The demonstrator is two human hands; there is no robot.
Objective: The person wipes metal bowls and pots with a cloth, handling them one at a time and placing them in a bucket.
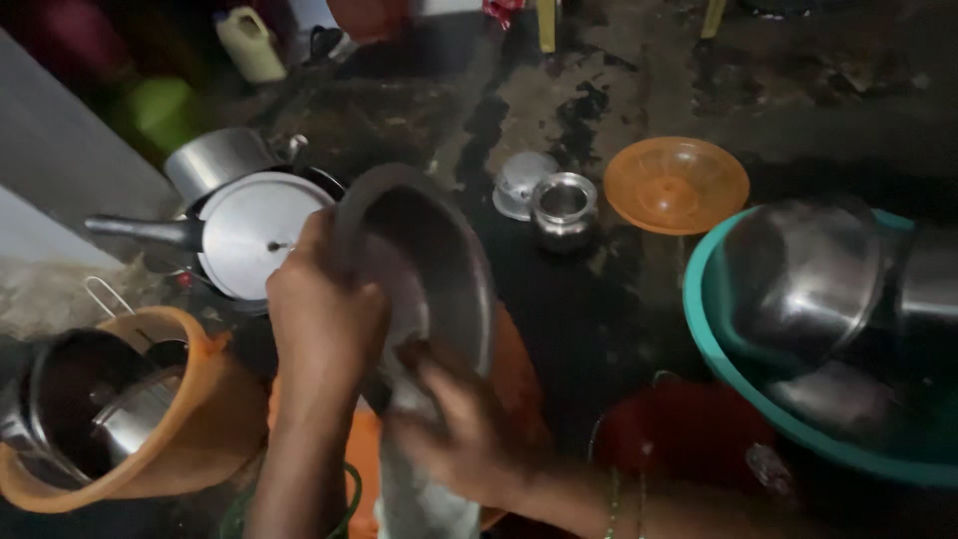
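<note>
A round, shallow steel plate (424,265), dull grey and tilted on edge, sits at centre frame; the left hand (324,314) clamps its rim at nine o'clock, the right hand (464,429) presses curled fingers against its face at six o'clock

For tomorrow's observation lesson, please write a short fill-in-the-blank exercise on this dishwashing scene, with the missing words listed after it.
1. The left hand grips the rim of a round metal ____.
2. The right hand rubs the plate on its ____ face.
3. The shallow bowl lying alone on the wet floor is ____ in colour.
4. The big steel vessels on the right sit in a ____ basin.

Missing words: plate; inner; orange; green
</note>
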